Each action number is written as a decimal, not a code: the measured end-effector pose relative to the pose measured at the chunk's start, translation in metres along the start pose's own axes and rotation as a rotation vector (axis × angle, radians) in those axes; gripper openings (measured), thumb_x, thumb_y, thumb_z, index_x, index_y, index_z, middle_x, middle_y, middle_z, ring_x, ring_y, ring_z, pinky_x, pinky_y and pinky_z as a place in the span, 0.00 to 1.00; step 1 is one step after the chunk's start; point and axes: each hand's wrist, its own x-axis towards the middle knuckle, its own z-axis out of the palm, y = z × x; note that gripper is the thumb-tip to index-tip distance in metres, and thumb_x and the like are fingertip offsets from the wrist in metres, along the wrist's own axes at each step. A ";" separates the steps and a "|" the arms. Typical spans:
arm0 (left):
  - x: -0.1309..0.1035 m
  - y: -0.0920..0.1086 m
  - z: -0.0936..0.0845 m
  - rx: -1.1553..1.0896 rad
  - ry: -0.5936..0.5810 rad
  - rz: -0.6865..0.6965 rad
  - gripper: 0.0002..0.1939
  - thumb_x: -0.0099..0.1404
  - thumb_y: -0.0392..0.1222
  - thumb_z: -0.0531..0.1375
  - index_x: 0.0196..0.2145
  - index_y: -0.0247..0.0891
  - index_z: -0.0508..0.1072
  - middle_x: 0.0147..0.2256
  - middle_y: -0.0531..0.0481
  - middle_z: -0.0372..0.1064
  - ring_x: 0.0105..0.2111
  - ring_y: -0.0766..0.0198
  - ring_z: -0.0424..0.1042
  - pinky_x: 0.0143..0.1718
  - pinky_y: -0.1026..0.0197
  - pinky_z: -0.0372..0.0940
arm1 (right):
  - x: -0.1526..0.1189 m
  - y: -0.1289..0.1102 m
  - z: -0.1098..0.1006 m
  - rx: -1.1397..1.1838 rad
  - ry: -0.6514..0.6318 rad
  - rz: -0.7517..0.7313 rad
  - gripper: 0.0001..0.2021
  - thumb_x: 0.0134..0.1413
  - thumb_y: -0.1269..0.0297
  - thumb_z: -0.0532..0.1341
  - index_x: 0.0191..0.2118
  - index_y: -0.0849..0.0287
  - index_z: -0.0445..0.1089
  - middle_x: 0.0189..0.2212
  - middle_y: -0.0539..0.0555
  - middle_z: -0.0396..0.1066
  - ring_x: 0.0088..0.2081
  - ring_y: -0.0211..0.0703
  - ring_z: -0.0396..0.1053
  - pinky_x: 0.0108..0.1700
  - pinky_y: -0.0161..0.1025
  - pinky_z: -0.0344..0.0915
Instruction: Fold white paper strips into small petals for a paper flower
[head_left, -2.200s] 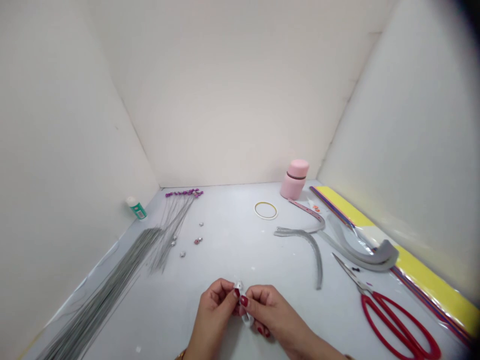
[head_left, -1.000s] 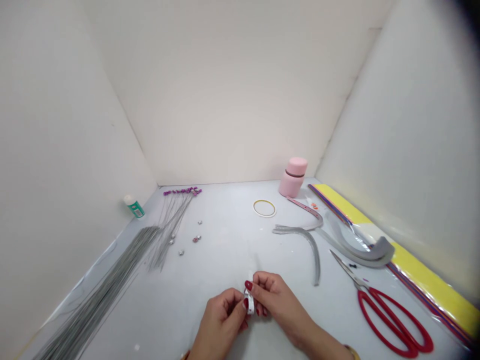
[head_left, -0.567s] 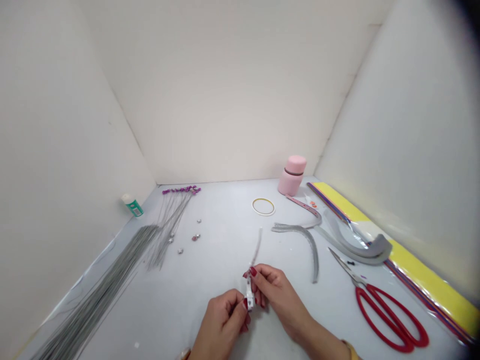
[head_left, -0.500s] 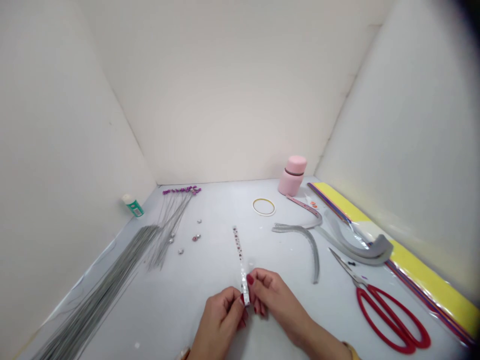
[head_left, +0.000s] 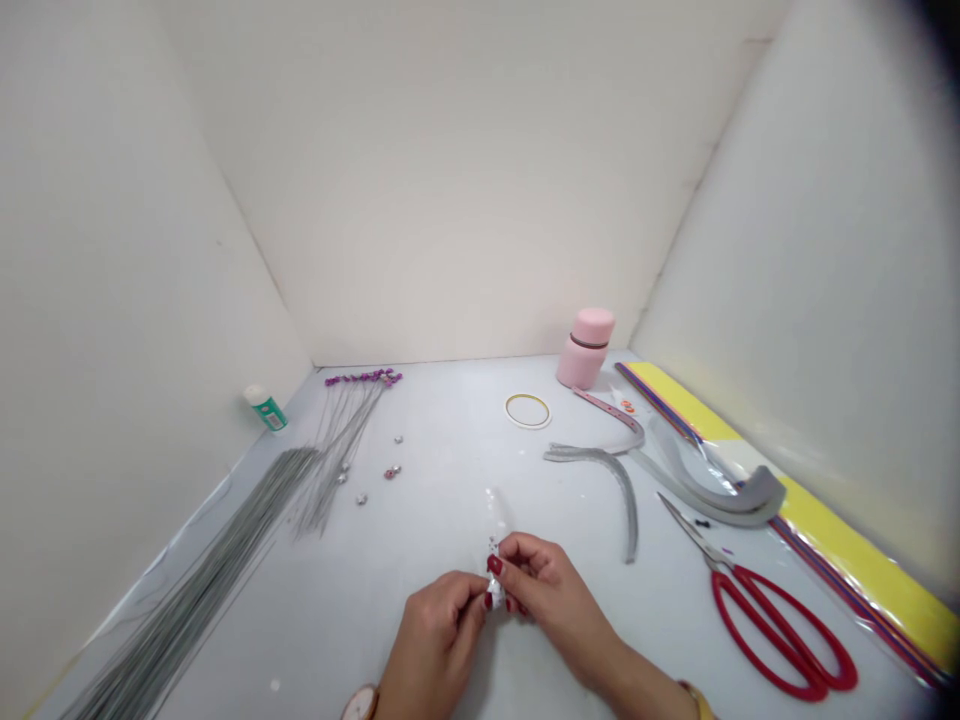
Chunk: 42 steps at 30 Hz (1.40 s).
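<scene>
A narrow, shiny silvery strip (head_left: 493, 547) with small dark marks is pinched between my two hands at the lower centre. My left hand (head_left: 442, 628) grips its near end between thumb and fingers. Close against it, my right hand (head_left: 551, 590) is closed on the strip a little farther up, its red thumbnail over the strip. The far part of the strip looks blurred and pale above my fingers. Small silvery folded pieces (head_left: 361, 498) and a reddish one (head_left: 390, 474) lie to the left.
Grey wires (head_left: 202, 580) and purple-tipped stems (head_left: 364, 378) lie left, near a green-and-white bottle (head_left: 268, 410). A tape ring (head_left: 528, 424), pink flask (head_left: 583, 352), grey strips (head_left: 626, 500), red-handled scissors (head_left: 787, 635) and yellow sheets (head_left: 840, 535) are centre-right.
My right hand has shifted slightly left, nearer my left fingertips. The strip, which stretched long and straight up the table, now shows shorter, with its far part blurred.
</scene>
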 end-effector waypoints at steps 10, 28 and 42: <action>0.005 -0.005 0.006 -0.443 -0.096 -0.218 0.10 0.59 0.41 0.55 0.27 0.32 0.70 0.23 0.50 0.69 0.23 0.67 0.64 0.26 0.67 0.59 | 0.004 0.005 0.000 -0.001 -0.017 0.018 0.16 0.47 0.54 0.60 0.22 0.59 0.57 0.12 0.42 0.57 0.14 0.29 0.52 0.18 0.28 0.47; 0.000 -0.001 -0.001 0.052 -0.052 -0.005 0.10 0.61 0.38 0.53 0.28 0.36 0.73 0.25 0.50 0.71 0.27 0.64 0.68 0.29 0.67 0.59 | 0.003 0.005 -0.002 -0.068 0.009 -0.089 0.14 0.49 0.58 0.60 0.21 0.61 0.59 0.15 0.44 0.57 0.19 0.31 0.54 0.21 0.29 0.50; 0.009 -0.007 0.005 -0.538 -0.097 -0.229 0.10 0.58 0.42 0.58 0.29 0.31 0.71 0.25 0.49 0.72 0.23 0.69 0.65 0.26 0.68 0.59 | 0.003 0.006 0.000 0.035 -0.044 0.039 0.15 0.49 0.55 0.59 0.24 0.60 0.56 0.13 0.43 0.61 0.13 0.28 0.55 0.16 0.26 0.49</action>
